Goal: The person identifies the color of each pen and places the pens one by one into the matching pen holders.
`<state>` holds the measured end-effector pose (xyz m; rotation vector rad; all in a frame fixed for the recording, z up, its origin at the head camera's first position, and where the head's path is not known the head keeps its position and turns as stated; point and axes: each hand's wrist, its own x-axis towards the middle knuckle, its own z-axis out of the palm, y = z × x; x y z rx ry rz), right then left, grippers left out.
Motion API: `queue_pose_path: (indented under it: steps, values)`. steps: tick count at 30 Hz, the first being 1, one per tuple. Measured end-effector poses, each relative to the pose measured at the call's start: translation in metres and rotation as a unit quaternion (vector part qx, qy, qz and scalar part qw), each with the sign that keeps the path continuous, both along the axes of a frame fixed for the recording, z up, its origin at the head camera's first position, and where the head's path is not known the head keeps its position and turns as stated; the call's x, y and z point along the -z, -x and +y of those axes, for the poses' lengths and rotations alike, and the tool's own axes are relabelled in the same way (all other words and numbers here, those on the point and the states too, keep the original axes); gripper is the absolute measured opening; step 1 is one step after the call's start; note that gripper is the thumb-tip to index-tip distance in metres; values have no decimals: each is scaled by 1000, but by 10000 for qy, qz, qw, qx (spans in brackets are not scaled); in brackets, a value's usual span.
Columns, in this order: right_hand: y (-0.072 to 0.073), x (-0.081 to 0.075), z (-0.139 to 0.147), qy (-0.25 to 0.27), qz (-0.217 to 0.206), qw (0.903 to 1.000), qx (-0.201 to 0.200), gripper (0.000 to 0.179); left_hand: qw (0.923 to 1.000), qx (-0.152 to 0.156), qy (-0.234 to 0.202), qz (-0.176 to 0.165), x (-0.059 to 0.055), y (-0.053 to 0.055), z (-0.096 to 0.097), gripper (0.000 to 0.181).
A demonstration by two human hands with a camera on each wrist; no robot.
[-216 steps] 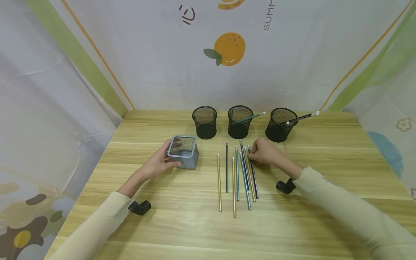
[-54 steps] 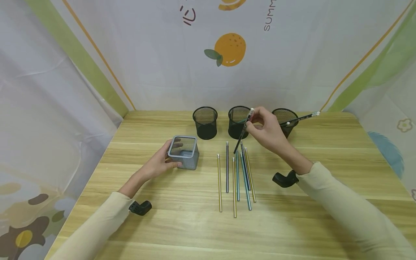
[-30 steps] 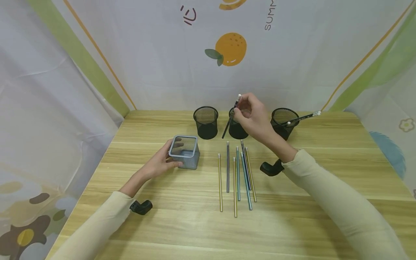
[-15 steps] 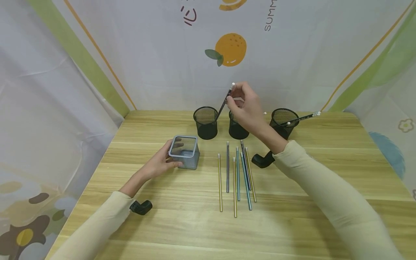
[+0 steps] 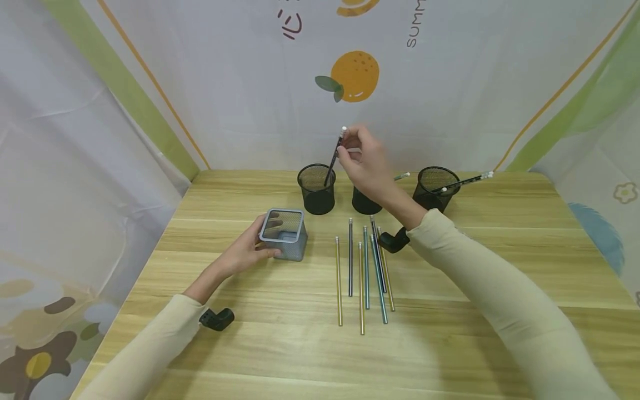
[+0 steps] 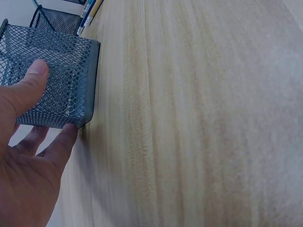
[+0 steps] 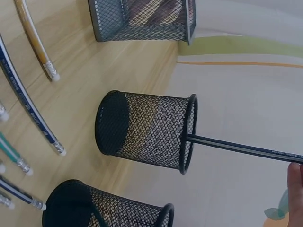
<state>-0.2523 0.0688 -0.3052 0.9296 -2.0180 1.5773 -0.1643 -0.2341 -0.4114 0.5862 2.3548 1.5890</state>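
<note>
My left hand [image 5: 245,250] holds a grey square mesh pen holder [image 5: 294,250] by its left side; in the left wrist view the thumb and fingers lie on opposite sides of it. With the thumb and fingers of my right hand [image 5: 369,166], I pinch a black pencil [image 5: 334,155] near its white eraser end. The pencil slants down, its lower end at the mouth of the left round black mesh pen holder [image 5: 318,201]. In the right wrist view the pencil [image 7: 236,146] crosses that holder's rim [image 7: 193,111].
Right of it stand a middle round holder [image 5: 366,204] with a green pencil [image 5: 402,176] and a right one [image 5: 427,200] with black pencils [image 5: 469,180] leaning out. Several yellow, green and dark pencils [image 5: 361,289] lie spread on the wooden table [image 5: 280,344]. A curtain hangs behind.
My right hand took the black pencil from the right end of the row, raised it and carried it left to the left round holder. My left hand has stayed on the square holder.
</note>
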Motion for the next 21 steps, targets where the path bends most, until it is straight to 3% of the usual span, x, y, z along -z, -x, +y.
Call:
queue_pose_path:
  steps: [21]
  values:
    - [4, 8, -1, -308, -109, 9995, -45, 15, 10000, -12, 49, 48, -1, 0, 0, 86]
